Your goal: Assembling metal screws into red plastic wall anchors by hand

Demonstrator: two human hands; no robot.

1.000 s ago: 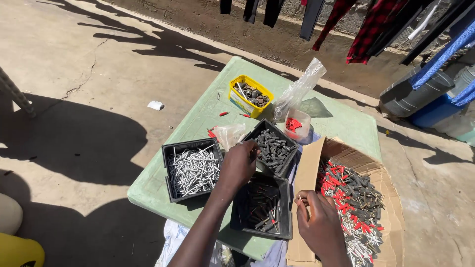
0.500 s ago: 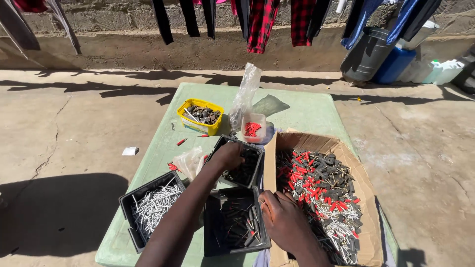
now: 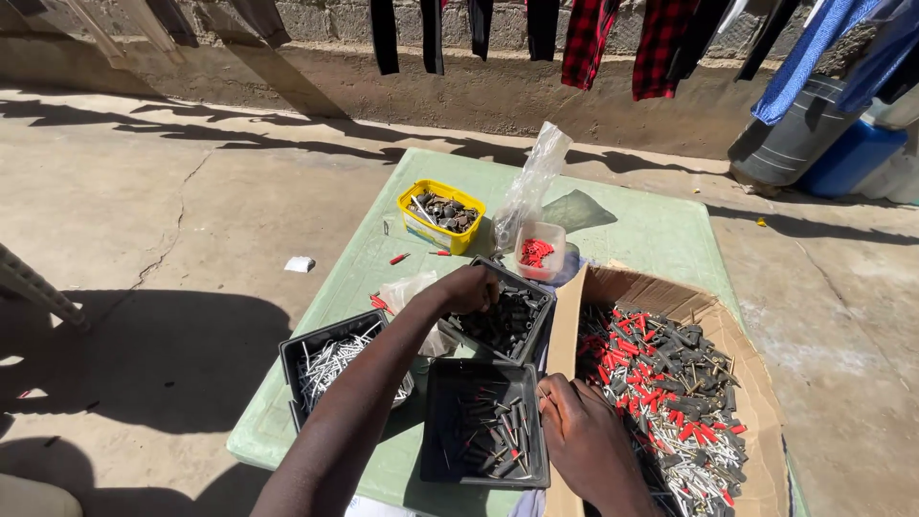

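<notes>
Three trays [image 3: 486, 421] on table [image 3: 651, 230], cardboard box [image 3: 737, 383] right, tub [image 3: 440, 215] and bag [image 3: 536, 191] behind.

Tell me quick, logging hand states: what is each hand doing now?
Left hand: curled over the tray of dark parts; grip cannot be told.
Right hand: at the cardboard box edge; cannot be told.

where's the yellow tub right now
In the head view, the yellow tub sits at the far left of the green table, beside the clear plastic bag, beyond the left hand.
</notes>
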